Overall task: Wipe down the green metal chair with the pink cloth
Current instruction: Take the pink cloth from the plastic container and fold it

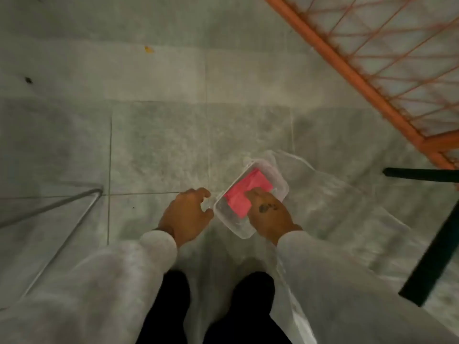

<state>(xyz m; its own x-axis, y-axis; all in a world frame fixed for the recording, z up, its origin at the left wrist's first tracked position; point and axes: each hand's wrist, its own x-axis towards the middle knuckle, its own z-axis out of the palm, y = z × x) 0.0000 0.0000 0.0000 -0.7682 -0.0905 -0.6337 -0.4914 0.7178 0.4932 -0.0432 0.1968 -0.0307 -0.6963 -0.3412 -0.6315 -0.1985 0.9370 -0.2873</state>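
Note:
A pink cloth (244, 192) lies folded in a clear plastic tub (280, 187) on the tiled floor. My right hand (269, 214) reaches into the tub, its fingers pressing down on the cloth. At the tub's left rim hovers my left hand (187, 214), fingers curled and apart, holding nothing that I can see. Dark green metal bars (432, 259) of the chair cross the right edge of the view; the rest of the chair is out of frame.
An orange metal grid frame (372, 78) slants across the upper right. A thin grey wire frame (67, 219) stands at the left. The floor is grey tile, wet around the tub. My dark trouser legs (164, 306) are below.

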